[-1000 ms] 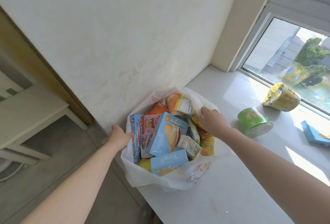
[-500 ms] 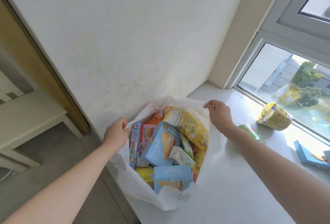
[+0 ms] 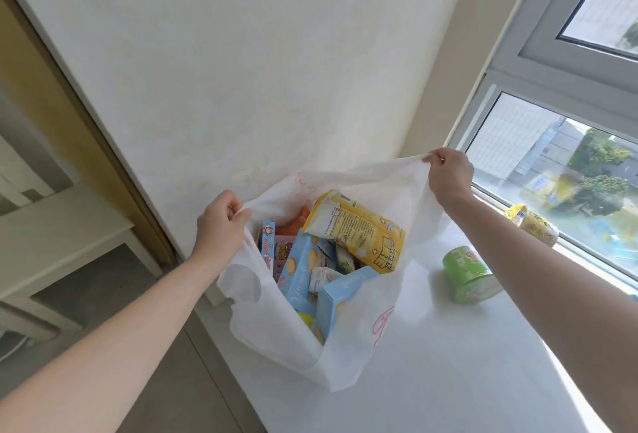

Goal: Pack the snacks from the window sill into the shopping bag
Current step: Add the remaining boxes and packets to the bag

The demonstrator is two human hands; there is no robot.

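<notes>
L fingers [image 3: 238,215] pinched tight on rim of shopping bag [image 3: 293,339], wall side. R fingers [image 3: 433,158] pinched on opposite rim, raised toward window. L hand [image 3: 221,222] & R hand [image 3: 448,174] well apart, mouth stretched wide. Sits on window sill [image 3: 431,381] by the wall, crammed w/ blue boxes [image 3: 300,267], yellow packet [image 3: 359,229] on top. Green tub [image 3: 469,274] & yellow tub [image 3: 531,225] lying on sill, not yet packed. Prob. soft, floppy, heavy when full: best gripped at rim/handles, not sides. Could tear.

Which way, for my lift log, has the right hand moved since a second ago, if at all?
Yes: right hand rose from beside the green cup to above it, toward the window.
</notes>
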